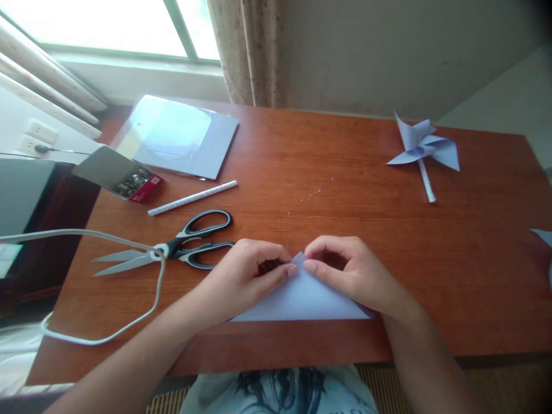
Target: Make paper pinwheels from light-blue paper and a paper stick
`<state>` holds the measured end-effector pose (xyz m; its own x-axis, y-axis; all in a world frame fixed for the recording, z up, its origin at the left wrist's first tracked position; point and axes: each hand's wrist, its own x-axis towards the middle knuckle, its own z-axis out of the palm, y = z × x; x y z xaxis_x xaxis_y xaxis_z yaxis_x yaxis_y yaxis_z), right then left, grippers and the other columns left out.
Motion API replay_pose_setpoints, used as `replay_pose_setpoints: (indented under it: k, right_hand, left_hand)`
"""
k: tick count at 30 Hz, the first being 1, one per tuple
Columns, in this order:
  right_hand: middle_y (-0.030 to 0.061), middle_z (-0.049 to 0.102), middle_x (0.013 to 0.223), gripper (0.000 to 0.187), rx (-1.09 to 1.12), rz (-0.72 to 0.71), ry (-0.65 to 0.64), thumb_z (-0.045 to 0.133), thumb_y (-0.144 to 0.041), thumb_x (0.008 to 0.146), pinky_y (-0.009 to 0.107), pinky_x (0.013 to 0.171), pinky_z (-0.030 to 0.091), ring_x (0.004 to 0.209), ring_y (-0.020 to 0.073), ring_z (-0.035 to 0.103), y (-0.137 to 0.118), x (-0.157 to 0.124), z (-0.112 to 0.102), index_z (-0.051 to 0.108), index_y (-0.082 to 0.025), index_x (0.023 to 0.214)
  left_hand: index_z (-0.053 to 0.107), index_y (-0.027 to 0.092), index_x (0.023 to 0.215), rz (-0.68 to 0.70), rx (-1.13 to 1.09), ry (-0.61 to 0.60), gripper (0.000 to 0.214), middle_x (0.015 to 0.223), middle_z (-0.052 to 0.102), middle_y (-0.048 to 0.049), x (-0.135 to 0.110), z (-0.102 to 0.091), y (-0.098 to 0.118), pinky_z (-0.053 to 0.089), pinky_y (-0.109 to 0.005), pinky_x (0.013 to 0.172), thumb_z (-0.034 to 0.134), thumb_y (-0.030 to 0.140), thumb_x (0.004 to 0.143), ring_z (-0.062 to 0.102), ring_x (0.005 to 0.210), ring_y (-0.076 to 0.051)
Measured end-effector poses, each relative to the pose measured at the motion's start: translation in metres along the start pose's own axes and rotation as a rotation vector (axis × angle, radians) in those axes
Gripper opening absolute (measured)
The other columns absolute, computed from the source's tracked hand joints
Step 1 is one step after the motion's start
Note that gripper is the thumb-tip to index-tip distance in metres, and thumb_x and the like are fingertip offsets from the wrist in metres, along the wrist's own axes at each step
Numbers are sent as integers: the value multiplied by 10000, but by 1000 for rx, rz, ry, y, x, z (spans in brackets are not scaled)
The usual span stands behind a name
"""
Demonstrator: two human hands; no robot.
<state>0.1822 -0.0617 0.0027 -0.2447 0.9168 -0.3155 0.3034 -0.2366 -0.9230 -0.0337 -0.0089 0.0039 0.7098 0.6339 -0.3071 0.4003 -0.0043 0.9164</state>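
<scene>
A pale blue sheet of paper (302, 299), folded into a triangle, lies on the wooden table (345, 190) near its front edge. Its top corner points away from me. My left hand (245, 276) pinches that corner from the left, fingers curled. My right hand (349, 270) pinches the same corner from the right and rests along the paper's right edge. Black-handled scissors (181, 244) lie open just left of my left hand.
A white paper stick (192, 198) lies behind the scissors. A stack of blue sheets in clear wrap (181, 135) and an open box of pins (129, 181) sit at the back left. A finished blue pinwheel (422, 150) lies back right. A white cable (103, 287) loops at the left.
</scene>
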Motion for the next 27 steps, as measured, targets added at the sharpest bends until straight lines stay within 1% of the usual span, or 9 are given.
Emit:
replay_pose_setpoints:
  k: [8, 12, 13, 15, 17, 19, 21, 23, 27]
  right_hand:
    - [-17, 734, 821, 69, -68, -42, 15, 685, -240, 902, 231, 657, 473, 741, 135, 647, 1, 1, 1, 722, -209, 852]
    - [-14, 737, 793, 88, -132, -63, 60, 684, -219, 892, 246, 648, 467, 722, 144, 648, 1, 2, 2, 726, -207, 816]
    - [-11, 740, 794, 93, -147, -64, 74, 680, -215, 892, 253, 650, 468, 727, 149, 651, 1, 3, 2, 727, -207, 813]
    - [-4, 745, 798, 101, -172, -60, 106, 670, -214, 894, 266, 654, 469, 736, 162, 658, 2, 5, 1, 730, -208, 812]
    - [2, 749, 793, 111, -191, -55, 154, 662, -224, 898, 276, 651, 470, 730, 170, 662, 3, 9, 0, 733, -208, 815]
    - [10, 759, 800, 117, -214, -66, 213, 661, -230, 896, 284, 659, 477, 737, 179, 673, 5, 15, -2, 737, -208, 809]
    - [18, 771, 821, 120, -244, -86, 268, 661, -222, 886, 293, 682, 491, 763, 190, 690, 8, 21, -4, 738, -209, 795]
    - [22, 775, 831, 116, -285, -105, 306, 663, -201, 870, 297, 697, 501, 775, 194, 698, 10, 27, -6, 736, -210, 781]
    - [25, 748, 799, 123, -375, -139, 351, 670, -155, 840, 290, 679, 491, 727, 172, 670, 14, 36, -8, 724, -197, 738]
  left_hand:
    - [683, 139, 772, 51, 99, 20, 237, 628, 573, 48, 0, 1, 1, 334, -179, 527, 584, 252, 956, 468, 552, -57]
    - [661, 147, 746, 80, 253, 46, 258, 626, 576, 33, 0, 3, -1, 359, -210, 531, 566, 253, 962, 490, 558, -84]
    - [672, 151, 785, 97, 305, 68, 241, 663, 609, 19, -1, 4, -1, 386, -219, 551, 560, 264, 966, 527, 590, -99]
    - [696, 159, 975, 149, 414, 145, 198, 854, 704, -30, -3, 8, 1, 472, -252, 656, 546, 287, 977, 629, 747, -147]
    - [643, 153, 1218, 220, 555, 261, 296, 1148, 713, -97, -7, 16, 5, 526, -330, 854, 537, 294, 980, 659, 1004, -215]
    - [597, 112, 1324, 297, 771, 371, 389, 1318, 662, -146, -12, 28, 10, 489, -426, 1018, 526, 273, 978, 604, 1188, -283]
    - [639, 90, 1282, 386, 953, 390, 370, 1366, 648, -160, -15, 44, 13, 460, -461, 1074, 521, 259, 975, 591, 1233, -312]
    - [661, 54, 1255, 432, 1064, 362, 380, 1343, 669, -171, -17, 59, 14, 457, -460, 1088, 516, 270, 978, 618, 1212, -320]
    - [611, 8, 1331, 374, 1170, 312, 467, 1424, 608, -209, -16, 78, 8, 459, -457, 1103, 483, 295, 986, 583, 1303, -341]
